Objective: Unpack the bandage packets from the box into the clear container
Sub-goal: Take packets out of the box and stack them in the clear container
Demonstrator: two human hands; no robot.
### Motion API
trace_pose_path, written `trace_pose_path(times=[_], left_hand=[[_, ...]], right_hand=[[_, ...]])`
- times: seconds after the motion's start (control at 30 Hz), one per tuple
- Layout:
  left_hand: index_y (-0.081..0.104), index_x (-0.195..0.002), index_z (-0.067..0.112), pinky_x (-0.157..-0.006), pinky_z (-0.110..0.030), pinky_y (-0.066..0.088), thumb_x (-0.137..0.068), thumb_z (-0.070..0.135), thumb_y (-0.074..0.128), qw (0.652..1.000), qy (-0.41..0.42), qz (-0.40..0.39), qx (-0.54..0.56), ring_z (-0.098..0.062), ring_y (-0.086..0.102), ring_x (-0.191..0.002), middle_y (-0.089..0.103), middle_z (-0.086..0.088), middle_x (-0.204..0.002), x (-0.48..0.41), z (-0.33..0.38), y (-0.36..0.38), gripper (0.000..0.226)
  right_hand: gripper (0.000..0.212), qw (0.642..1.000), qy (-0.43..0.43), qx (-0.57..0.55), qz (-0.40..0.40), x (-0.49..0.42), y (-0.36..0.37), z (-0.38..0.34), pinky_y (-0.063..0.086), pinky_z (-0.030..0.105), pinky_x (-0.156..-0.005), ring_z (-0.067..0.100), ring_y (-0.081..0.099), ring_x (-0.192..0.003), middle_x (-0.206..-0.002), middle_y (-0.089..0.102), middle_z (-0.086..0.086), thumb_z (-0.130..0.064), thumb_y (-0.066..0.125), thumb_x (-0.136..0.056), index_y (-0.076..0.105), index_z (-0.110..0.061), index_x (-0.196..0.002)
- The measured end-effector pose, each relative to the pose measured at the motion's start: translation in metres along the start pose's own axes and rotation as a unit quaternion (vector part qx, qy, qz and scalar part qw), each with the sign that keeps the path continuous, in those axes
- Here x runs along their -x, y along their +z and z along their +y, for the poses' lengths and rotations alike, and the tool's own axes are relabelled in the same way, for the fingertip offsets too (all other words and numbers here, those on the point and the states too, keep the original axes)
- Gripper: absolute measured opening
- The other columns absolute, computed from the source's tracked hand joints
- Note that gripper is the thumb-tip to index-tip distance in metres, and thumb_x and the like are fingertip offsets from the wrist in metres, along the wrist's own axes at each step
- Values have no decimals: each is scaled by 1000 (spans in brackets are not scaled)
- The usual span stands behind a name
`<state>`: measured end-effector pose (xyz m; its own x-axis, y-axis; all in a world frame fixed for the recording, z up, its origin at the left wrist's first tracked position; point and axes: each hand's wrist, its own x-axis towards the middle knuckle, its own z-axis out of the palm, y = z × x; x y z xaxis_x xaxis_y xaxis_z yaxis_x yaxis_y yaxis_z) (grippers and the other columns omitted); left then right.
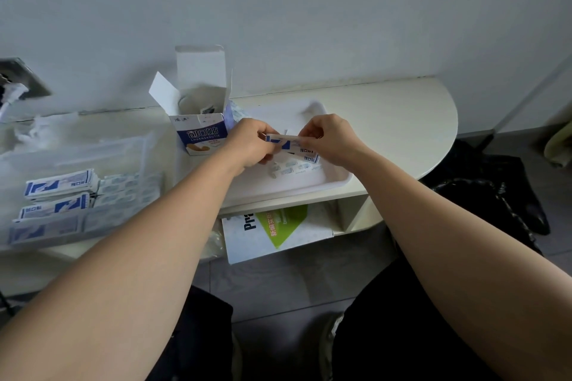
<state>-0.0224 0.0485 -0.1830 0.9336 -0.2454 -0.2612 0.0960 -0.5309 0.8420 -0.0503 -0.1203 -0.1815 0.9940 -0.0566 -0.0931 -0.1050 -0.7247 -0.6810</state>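
An open blue-and-white bandage box (200, 130) stands upright on the table, its flaps raised. My left hand (251, 143) and my right hand (328, 137) pinch the two ends of a blue-and-white bandage packet (284, 142) just above a white tray (337, 178). More packets (305, 156) and loose bandage strips (289, 166) lie in the tray under my hands. At the left stands the clear container (93, 161), holding several stacked packets (58, 185) and strips.
The cream table (402, 120) has a rounded right end and meets the wall behind. A shelf below holds a white and green booklet (275, 229). Crumpled plastic (34, 130) lies at the back left. A dark bag (489, 189) sits on the floor at the right.
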Motion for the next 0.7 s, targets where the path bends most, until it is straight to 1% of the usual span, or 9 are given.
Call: trace_pose_path(times=[0.07, 0.17, 0.27, 0.33, 0.43, 0.57, 0.6, 0.67, 0.7], left_hand=[[64, -95, 7, -57, -23, 53, -83, 1, 70, 1000, -9, -2, 17, -15, 61, -65, 64, -6, -80, 3, 0, -2, 14], [61, -84, 7, -61, -27, 59, -81, 0, 72, 998, -18, -12, 57, -17, 65, -63, 66, -9, -77, 6, 0, -6, 13], [62, -89, 2, -63, -31, 60, -83, -1, 69, 995, -29, -36, 88, -19, 68, -61, 68, -15, -78, 10, 0, -10, 10], [63, -93, 0, -65, -33, 61, -84, 0, 68, 996, -28, -38, 76, -21, 68, -62, 69, -15, -77, 12, -2, -14, 10], [62, -84, 5, -66, -36, 60, -83, 3, 71, 998, -24, -30, 42, -23, 68, -62, 71, -16, -78, 16, -5, -21, 9], [58, -83, 2, -55, -32, 58, -81, 2, 73, 997, -36, -68, -18, -22, 66, -56, 70, -18, -76, 26, -6, -28, 15], [59, -81, 3, -52, -30, 56, -81, 3, 73, 996, -36, -76, -34, -22, 66, -56, 70, -17, -76, 28, -6, -28, 15], [58, -76, 6, -51, -29, 53, -81, 5, 74, 995, -32, -73, -51, -22, 65, -57, 70, -15, -73, 32, -6, -31, 16], [58, -75, 7, -50, -29, 53, -81, 6, 74, 996, -31, -69, -53, -21, 64, -56, 69, -14, -72, 33, -7, -33, 18]], right_hand=[[18, 1000, 4, 8, -12, 2, -1, -1, 33, 10, -47, 4, 47, -60, -71, 55, -9, -25, 63, -90, 70, -11, -99], [20, 999, 22, 20, -39, 5, -4, -3, 29, 18, -46, 8, 42, -54, -64, 50, -5, -27, 61, -91, 71, -10, -94], [15, 998, 19, 35, -39, 7, -7, -6, 29, 17, -45, 7, 42, -55, -62, 51, -6, -28, 64, -89, 71, -16, -91], [11, 999, 15, 29, -43, 7, -7, -9, 30, 17, -46, 7, 44, -56, -64, 54, -7, -27, 67, -87, 72, -18, -91], [7, 998, 15, 11, -67, 9, -5, -13, 35, 19, -49, 12, 49, -62, -68, 60, -3, -22, 70, -83, 73, -17, -88], [12, 994, 3, 5, -106, 11, 0, -19, 46, 24, -58, 15, 57, -71, -80, 70, 5, -12, 73, -77, 75, -14, -89], [11, 993, 6, 5, -116, 10, 1, -19, 48, 27, -60, 16, 58, -73, -83, 71, 6, -10, 73, -76, 74, -15, -86], [16, 992, 11, -1, -128, 10, 4, -20, 53, 37, -69, 19, 60, -76, -87, 73, 8, -6, 74, -73, 72, -21, -77], [17, 991, 11, 0, -130, 10, 4, -21, 53, 38, -71, 20, 59, -76, -89, 73, 9, -6, 74, -73, 71, -23, -75]])
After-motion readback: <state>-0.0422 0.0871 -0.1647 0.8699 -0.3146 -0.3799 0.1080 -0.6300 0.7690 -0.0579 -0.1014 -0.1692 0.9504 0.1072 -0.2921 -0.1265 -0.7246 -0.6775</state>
